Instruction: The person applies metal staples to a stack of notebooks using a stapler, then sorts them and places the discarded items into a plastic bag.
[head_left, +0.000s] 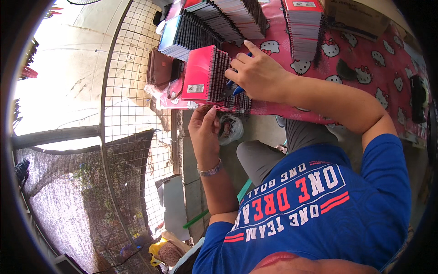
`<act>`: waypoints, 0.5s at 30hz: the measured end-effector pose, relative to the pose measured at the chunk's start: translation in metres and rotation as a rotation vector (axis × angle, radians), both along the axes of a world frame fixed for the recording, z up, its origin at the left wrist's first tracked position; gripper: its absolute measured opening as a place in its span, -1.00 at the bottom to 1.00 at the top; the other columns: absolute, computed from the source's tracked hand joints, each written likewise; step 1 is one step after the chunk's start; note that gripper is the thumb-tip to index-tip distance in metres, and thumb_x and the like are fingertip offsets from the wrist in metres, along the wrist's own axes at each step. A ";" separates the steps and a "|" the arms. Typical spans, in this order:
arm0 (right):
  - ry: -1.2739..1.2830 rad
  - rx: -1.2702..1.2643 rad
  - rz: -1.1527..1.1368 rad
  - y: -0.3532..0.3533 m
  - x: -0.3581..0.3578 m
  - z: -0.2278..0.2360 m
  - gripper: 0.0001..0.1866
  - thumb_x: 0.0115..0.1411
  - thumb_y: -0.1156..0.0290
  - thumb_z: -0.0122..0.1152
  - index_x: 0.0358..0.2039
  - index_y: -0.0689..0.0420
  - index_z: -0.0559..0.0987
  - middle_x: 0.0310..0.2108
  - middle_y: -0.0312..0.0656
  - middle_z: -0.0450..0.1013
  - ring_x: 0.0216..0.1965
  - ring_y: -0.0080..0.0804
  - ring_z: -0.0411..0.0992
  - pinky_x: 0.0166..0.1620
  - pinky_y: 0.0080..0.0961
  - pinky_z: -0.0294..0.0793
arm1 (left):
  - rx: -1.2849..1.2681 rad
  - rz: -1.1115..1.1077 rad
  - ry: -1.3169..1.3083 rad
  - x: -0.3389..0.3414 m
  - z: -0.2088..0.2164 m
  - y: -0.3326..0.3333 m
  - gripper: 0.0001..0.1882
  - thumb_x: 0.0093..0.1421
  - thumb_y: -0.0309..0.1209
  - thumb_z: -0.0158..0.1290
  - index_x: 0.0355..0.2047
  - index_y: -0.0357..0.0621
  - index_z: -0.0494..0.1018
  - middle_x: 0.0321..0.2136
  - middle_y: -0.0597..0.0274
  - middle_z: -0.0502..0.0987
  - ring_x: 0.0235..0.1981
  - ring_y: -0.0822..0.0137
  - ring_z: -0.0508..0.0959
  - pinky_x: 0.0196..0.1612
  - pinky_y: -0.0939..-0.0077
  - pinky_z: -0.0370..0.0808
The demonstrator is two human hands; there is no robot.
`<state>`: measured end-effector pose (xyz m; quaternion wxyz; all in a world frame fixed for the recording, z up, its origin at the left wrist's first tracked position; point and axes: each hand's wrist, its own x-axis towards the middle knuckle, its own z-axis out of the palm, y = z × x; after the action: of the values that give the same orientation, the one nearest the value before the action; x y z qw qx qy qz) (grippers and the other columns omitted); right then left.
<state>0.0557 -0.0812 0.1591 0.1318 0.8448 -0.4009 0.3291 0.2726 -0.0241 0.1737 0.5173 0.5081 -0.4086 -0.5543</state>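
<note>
A stack of red-covered spiral notebooks sits at the table's near left edge, its dark wire bindings facing right. My right hand is closed around blue-handled pliers, whose dark jaws are at the bound side of the stack. Its index finger extends past the handles. Just below the stack's near edge, my left hand pinches thumb and fingers together. Something small and brownish shows at those fingertips, too small to name. Part of the pliers is hidden behind my right fingers.
More spiral notebook stacks stand behind, with another tall stack at the back. A cardboard box is at the far right of the pink patterned tablecloth. A brown bag and wire mesh border the left; a plastic bag hangs below.
</note>
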 end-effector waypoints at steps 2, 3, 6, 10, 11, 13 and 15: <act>-0.025 -0.127 0.010 -0.002 0.004 0.000 -0.94 0.02 0.42 0.08 -0.50 0.07 0.52 -0.49 -0.21 0.48 -0.31 -0.29 0.49 -0.23 -0.37 0.41 | 0.001 -0.011 -0.061 0.001 -0.003 0.000 -0.85 0.19 -0.52 0.14 -0.24 -0.25 0.44 -0.54 0.40 0.43 -0.65 0.64 0.31 -0.61 0.75 0.16; -0.026 -0.128 0.009 -0.001 0.007 0.003 -0.94 0.02 0.42 0.08 -0.50 0.07 0.52 -0.49 -0.21 0.48 -0.31 -0.29 0.49 -0.23 -0.37 0.41 | -0.002 -0.022 -0.121 0.002 -0.002 0.000 -0.85 0.19 -0.52 0.13 -0.24 -0.25 0.45 -0.55 0.40 0.43 -0.65 0.64 0.31 -0.62 0.74 0.16; 0.086 0.097 0.024 0.003 0.011 0.010 -0.94 0.00 0.42 0.10 -0.48 0.07 0.52 -0.50 -0.21 0.46 -0.33 -0.30 0.48 -0.21 -0.37 0.41 | 0.008 -0.041 -0.206 -0.002 0.001 0.000 -0.88 0.20 -0.51 0.12 -0.26 -0.26 0.45 -0.56 0.39 0.43 -0.66 0.63 0.31 -0.62 0.73 0.16; 0.084 0.258 0.007 0.006 0.005 0.010 -0.95 -0.01 0.43 0.10 -0.49 0.07 0.51 -0.51 -0.19 0.46 -0.38 -0.30 0.47 -0.25 -0.39 0.39 | 0.022 0.021 -0.092 0.004 -0.003 -0.004 -0.90 0.21 -0.50 0.11 -0.27 -0.22 0.44 -0.59 0.39 0.42 -0.66 0.60 0.32 -0.61 0.73 0.20; 0.039 0.190 -0.002 0.006 0.003 0.008 -0.95 -0.01 0.43 0.10 -0.49 0.08 0.50 -0.50 -0.18 0.47 -0.38 -0.30 0.47 -0.26 -0.40 0.38 | 0.013 0.020 -0.094 0.004 -0.004 -0.003 -0.90 0.21 -0.50 0.11 -0.27 -0.22 0.44 -0.59 0.39 0.42 -0.66 0.60 0.32 -0.61 0.73 0.20; 0.069 0.198 -0.018 0.007 0.000 0.007 -0.87 0.06 0.37 0.08 -0.42 0.09 0.56 -0.45 -0.18 0.51 -0.31 -0.23 0.50 -0.12 -0.24 0.44 | 0.101 0.089 0.131 -0.003 0.000 -0.001 -0.90 0.21 -0.49 0.10 -0.27 -0.18 0.42 -0.57 0.38 0.43 -0.66 0.58 0.33 -0.60 0.72 0.25; 0.031 -0.041 -0.021 0.006 0.002 0.001 -0.83 0.07 0.37 0.07 -0.34 0.10 0.56 -0.39 -0.18 0.49 -0.24 -0.24 0.48 0.05 -0.06 0.40 | 0.108 0.022 0.114 -0.001 -0.001 -0.001 -0.87 0.19 -0.51 0.12 -0.27 -0.15 0.40 -0.54 0.36 0.44 -0.66 0.58 0.34 -0.61 0.69 0.28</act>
<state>0.0581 -0.0752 0.1597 0.1588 0.8426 -0.4008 0.3227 0.2720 -0.0249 0.1730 0.5176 0.5074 -0.3426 -0.5978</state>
